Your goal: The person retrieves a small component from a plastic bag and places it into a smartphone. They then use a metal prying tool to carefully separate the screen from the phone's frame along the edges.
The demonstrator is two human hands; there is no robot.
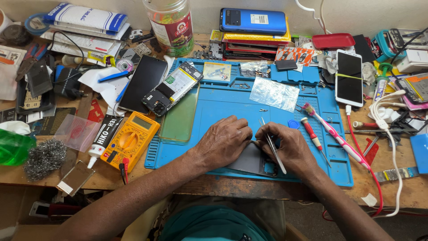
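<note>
Blue silicone work mat (pixel 223 107) covers the middle of the wooden table (pixel 403 189), and both hands work on its near edge. The left hand (pixel 223 142) lies flat on a dark grey phone back cover (pixel 249 161), its fingers pressing down on the cover and not closed around anything. The right hand (pixel 290 147) is just beside it on the right; its fingers pinch thin metal tweezers (pixel 272 149), whose tips point to the far side, above the cover.

Near the right hand, on the mat, lie a small red-handled screwdriver (pixel 312 136) and a pink and white toothbrush (pixel 334 136). A clear plastic bag (pixel 274 93) lies further away on the mat; what is inside I cannot tell. At the far left part of the mat rests an opened phone with its battery showing (pixel 173 88).

Left of the mat lies a yellow multimeter (pixel 130 140). At the far edge of the table stands a clear plastic jar with a red label (pixel 171 24); it holds small coloured pieces, too small to tell. To the right of it is a stack of phones with a blue one on top (pixel 253 21).
</note>
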